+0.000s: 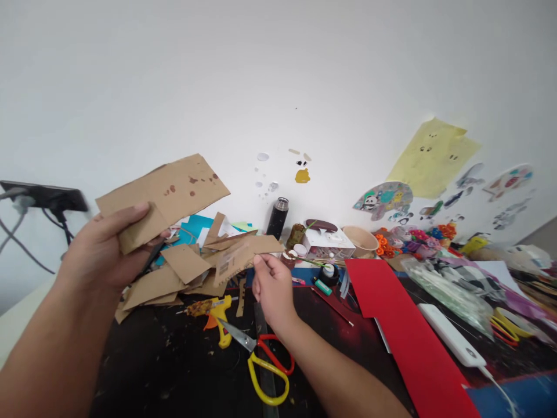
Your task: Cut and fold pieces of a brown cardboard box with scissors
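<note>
My left hand is closed on a flat brown cardboard piece marked with dark reddish-brown spots, raised at the left in front of the wall. My right hand pinches the edge of a smaller cardboard piece that bears a printed label. Beneath both hands lies a pile of cardboard scraps on the black table. Close under my right hand are scissors with one red and one yellow handle. A yellow glue gun rests just left of them.
A black flask stands by the wall, near a white box and a round bowl. Red card and a white power strip lie to the right. Plugs fill a black socket strip at the left.
</note>
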Demonstrator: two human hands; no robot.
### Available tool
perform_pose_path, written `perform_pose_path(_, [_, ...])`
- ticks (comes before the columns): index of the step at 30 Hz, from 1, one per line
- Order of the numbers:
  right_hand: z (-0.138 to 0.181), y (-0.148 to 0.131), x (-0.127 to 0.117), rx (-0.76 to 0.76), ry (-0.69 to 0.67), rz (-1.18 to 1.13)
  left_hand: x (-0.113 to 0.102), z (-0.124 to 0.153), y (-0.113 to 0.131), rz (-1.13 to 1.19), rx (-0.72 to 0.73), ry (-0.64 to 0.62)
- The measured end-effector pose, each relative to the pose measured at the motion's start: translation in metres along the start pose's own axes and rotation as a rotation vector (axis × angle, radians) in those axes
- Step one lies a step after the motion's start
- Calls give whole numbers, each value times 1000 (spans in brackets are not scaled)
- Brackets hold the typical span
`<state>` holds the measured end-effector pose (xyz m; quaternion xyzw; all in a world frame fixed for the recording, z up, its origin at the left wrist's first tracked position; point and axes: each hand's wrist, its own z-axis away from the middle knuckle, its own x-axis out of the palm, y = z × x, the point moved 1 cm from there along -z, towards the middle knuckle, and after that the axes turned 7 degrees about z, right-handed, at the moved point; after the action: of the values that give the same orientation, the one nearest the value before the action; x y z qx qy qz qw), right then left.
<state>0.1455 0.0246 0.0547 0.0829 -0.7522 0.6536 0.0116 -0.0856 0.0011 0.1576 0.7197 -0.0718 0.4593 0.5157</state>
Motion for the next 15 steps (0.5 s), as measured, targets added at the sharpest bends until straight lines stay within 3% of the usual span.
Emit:
perform_pose_path(5, [-40,-4,61,-37,-104,-94,4,2,-1,-30,-16,12])
perform_pose_path(8, [-56,13,87,93,-235,-131,6,6,-1,-56,-43,52])
perform_pose_path(11, [-50,37,86,247,-270,-100,3,4,-2,-66,-41,34])
perform_pose_path(15, [-24,49,49,260,-381,-41,-7,-5,-17,-83,-71,-49])
